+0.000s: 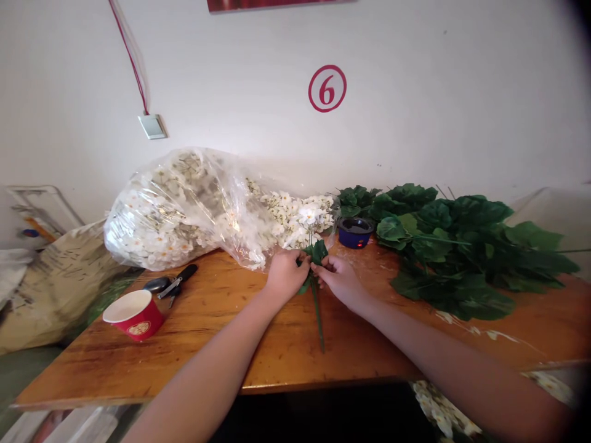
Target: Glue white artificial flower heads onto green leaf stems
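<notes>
Left hand [289,272]: grip pinching the leafy stem [317,315]
Right hand [340,280]: grip pinching it too
Blue pot [354,237]: two o'clock from both hands
Flower bag [184,215]: ten o'clock

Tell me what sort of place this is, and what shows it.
Probably a small workshop for artificial flowers: a clear plastic bag of white blossoms and a heap of green leaves lie on a wooden table, and a red circled 6 on the wall looks like a station number.
</notes>
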A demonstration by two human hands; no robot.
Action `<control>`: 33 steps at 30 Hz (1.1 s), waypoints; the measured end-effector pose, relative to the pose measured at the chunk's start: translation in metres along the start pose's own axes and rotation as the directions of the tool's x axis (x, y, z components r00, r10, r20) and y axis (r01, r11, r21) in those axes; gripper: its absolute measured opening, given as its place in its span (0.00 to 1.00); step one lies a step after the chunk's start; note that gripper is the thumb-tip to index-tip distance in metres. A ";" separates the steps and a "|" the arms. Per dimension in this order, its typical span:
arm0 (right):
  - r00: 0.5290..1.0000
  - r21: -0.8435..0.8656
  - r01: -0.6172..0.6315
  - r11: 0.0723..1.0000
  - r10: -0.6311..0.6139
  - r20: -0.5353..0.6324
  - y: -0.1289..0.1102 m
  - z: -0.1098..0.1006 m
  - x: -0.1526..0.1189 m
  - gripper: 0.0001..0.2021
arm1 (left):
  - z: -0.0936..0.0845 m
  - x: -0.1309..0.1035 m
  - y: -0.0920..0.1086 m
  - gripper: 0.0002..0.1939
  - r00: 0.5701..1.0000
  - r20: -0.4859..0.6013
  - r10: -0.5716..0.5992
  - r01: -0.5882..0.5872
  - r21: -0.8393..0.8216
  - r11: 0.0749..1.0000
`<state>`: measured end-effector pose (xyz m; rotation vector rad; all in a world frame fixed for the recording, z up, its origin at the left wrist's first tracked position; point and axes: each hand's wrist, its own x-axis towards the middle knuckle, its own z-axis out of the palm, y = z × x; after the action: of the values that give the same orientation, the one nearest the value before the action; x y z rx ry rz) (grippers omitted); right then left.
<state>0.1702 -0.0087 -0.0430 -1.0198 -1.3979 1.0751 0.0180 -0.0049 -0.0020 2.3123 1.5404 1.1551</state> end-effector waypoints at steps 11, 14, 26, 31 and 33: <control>0.935 0.026 0.001 1.000 -0.010 0.353 -0.022 -0.001 -0.015 0.18 | -0.024 0.002 0.008 0.07 0.966 0.135 0.218 -0.236 0.133 0.963; 0.899 -0.018 -0.003 1.000 0.010 0.438 -0.022 -0.002 -0.017 0.18 | -0.029 0.003 0.006 0.08 0.952 0.210 0.221 -0.256 0.153 0.954; 0.801 -0.432 0.598 0.675 -0.514 0.306 -0.036 -0.010 -0.028 0.08 | -0.020 -0.005 0.002 0.07 0.873 0.417 0.251 -0.360 0.206 0.910; 0.807 -0.655 0.538 0.531 -0.549 0.218 -0.022 -0.008 -0.018 0.08 | -0.002 -0.008 -0.002 0.10 0.896 0.310 0.317 -0.409 0.303 0.861; 0.830 -0.721 0.491 0.489 -0.515 0.215 -0.017 -0.007 -0.015 0.09 | 0.005 -0.008 -0.007 0.10 0.896 0.286 0.340 -0.419 0.291 0.860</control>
<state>0.1780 -0.0269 -0.0300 -1.0563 -2.0234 -0.0327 0.0150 -0.0067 -0.0131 2.9680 1.3227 0.6795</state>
